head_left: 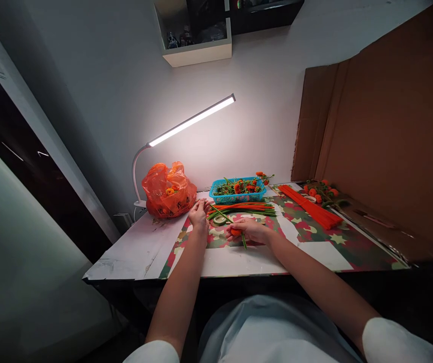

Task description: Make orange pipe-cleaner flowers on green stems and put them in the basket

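Note:
A green fuzzy pipe-cleaner stem (244, 241) slants between my two hands above the table. My right hand (253, 230) is closed round it, with an orange pompom-like flower (235, 232) at the fingers. My left hand (199, 214) is pinched at the stem's far end, though the exact contact is too small to make out. Just beyond them lies a row of orange and green pipe cleaners (258, 207). A roll of tape (219, 220) rests on the camouflage-patterned mat between the hands.
Behind the pipe cleaners stands a blue basket (239, 198) of orange flowers. An orange plastic bag (169, 196) with flowers sits left, beside a lit desk lamp (192, 121). To the right are a red pipe-cleaner bundle (311, 206), more orange flowers (318, 193) and a tall cardboard sheet (383, 136).

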Demonstrator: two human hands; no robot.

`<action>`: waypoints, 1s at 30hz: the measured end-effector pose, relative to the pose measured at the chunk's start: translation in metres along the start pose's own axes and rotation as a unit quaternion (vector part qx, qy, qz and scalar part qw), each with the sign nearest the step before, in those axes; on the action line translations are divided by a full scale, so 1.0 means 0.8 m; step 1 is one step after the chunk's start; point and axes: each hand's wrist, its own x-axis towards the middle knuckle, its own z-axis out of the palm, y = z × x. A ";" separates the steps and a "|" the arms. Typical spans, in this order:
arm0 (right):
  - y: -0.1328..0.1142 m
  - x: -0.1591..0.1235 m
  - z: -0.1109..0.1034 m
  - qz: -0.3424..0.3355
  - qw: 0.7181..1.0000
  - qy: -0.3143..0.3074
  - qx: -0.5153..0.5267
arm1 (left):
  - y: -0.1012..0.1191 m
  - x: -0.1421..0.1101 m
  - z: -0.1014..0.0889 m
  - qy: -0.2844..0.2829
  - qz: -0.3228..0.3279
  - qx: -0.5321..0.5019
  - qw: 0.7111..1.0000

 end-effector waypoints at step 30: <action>-0.014 -0.010 -0.010 -0.113 0.987 0.086 -0.069 | -0.020 -0.034 0.009 -0.212 -0.017 0.171 0.962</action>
